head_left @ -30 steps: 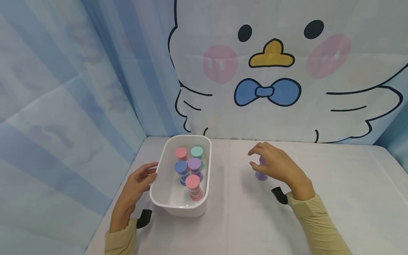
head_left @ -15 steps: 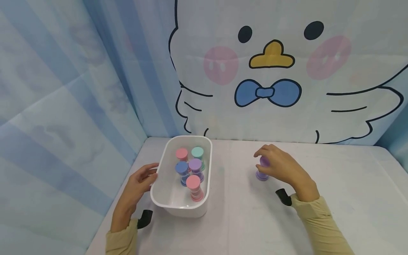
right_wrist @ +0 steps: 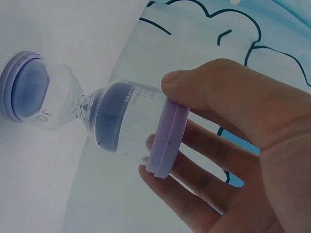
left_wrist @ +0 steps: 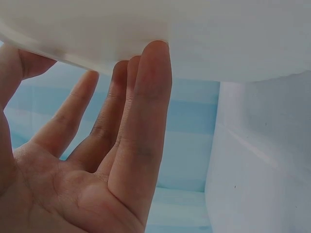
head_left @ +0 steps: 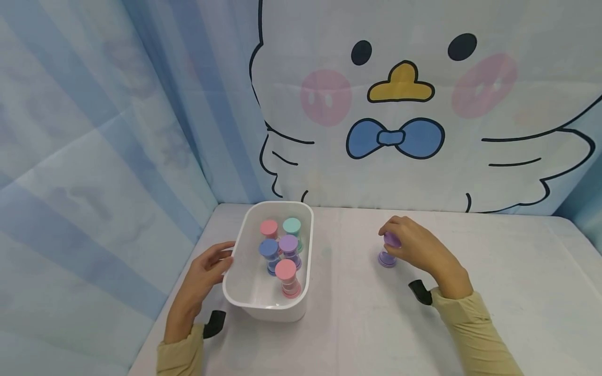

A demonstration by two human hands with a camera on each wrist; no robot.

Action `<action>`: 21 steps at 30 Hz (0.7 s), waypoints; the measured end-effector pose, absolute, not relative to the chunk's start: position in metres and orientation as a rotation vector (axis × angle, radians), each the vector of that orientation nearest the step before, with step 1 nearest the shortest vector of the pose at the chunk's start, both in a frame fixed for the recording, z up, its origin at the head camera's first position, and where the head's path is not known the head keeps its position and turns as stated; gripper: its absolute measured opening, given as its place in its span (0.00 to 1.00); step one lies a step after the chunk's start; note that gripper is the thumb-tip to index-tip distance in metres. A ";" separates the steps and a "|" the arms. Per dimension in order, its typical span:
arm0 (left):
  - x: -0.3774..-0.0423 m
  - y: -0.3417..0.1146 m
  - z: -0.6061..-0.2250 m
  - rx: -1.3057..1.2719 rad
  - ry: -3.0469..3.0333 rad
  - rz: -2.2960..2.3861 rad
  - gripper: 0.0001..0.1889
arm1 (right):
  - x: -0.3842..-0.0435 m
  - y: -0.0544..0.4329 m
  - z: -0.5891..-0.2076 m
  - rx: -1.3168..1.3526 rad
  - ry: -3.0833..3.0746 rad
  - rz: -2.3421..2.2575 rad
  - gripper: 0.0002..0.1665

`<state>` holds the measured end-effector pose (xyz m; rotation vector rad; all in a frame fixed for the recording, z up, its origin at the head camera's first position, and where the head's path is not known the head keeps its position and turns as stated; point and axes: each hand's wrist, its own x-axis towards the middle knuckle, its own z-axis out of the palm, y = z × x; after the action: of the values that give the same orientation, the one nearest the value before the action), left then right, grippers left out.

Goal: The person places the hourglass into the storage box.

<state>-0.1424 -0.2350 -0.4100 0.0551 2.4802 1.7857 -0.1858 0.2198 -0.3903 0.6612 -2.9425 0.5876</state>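
Note:
My right hand (head_left: pixel 416 247) pinches the top cap of a purple sand timer (right_wrist: pixel 167 138), thumb on one side and fingers on the other. The timer stands upright on the table, with dark sand in both of its glass bulbs. My left hand (head_left: pixel 203 277) touches the outer left wall of a white bin (head_left: pixel 263 313), its fingers (left_wrist: pixel 146 111) nearly straight against the plastic. Inside the bin stand several more sand timers: a blue one (head_left: pixel 269 247), another purple one (head_left: pixel 289 244), a green one (head_left: pixel 292 226), and two pink ones, the front one (head_left: pixel 286 270) nearest me.
A white-covered table (head_left: pixel 348 324) lies under everything. Behind it hangs a curtain (head_left: pixel 400 183) printed with a cartoon bird, and a blue striped curtain (head_left: pixel 94 156) hangs on the left. Black straps' ends (head_left: pixel 420 292) stick out near both sleeves.
My right hand has moved slightly right and closed its fingers and thumb onto the purple sand timer's cap. My left hand stays at the bin, and the bin's timers look unmoved.

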 end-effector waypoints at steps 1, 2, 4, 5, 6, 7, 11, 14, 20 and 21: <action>-0.142 -0.235 -0.410 0.066 2.476 1.792 0.25 | -0.186 0.220 -0.390 0.668 -2.937 0.587 0.13; -0.142 -0.236 -0.411 0.076 2.473 1.797 0.25 | -0.187 0.219 -0.390 0.676 -2.934 0.585 0.13; -0.142 -0.236 -0.411 0.088 2.467 1.801 0.25 | -0.187 0.219 -0.390 0.685 -2.925 0.585 0.12; -0.142 -0.236 -0.411 0.090 2.468 1.800 0.25 | -0.187 0.219 -0.389 0.688 -2.920 0.585 0.12; -0.142 -0.237 -0.411 0.090 2.471 1.798 0.25 | -0.187 0.218 -0.389 0.693 -2.914 0.584 0.11; -0.141 -0.237 -0.411 0.088 2.474 1.794 0.25 | -0.187 0.218 -0.388 0.698 -2.907 0.581 0.11; -0.142 -0.236 -0.410 0.076 2.484 1.782 0.25 | -0.187 0.215 -0.385 0.730 -2.870 0.575 0.10; -0.142 -0.236 -0.410 0.068 2.485 1.778 0.25 | -0.188 0.212 -0.381 0.745 -2.844 0.567 0.10; -0.144 -0.236 -0.410 0.056 2.483 1.777 0.25 | -0.189 0.204 -0.370 0.754 -2.812 0.559 0.10; -0.144 -0.236 -0.410 0.055 2.481 1.778 0.25 | -0.189 0.202 -0.367 0.757 -2.805 0.558 0.10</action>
<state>-0.1437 -0.2361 -0.4105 0.0547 2.4814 1.7777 -0.1889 0.2017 -0.3674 0.7570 -2.8054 0.5581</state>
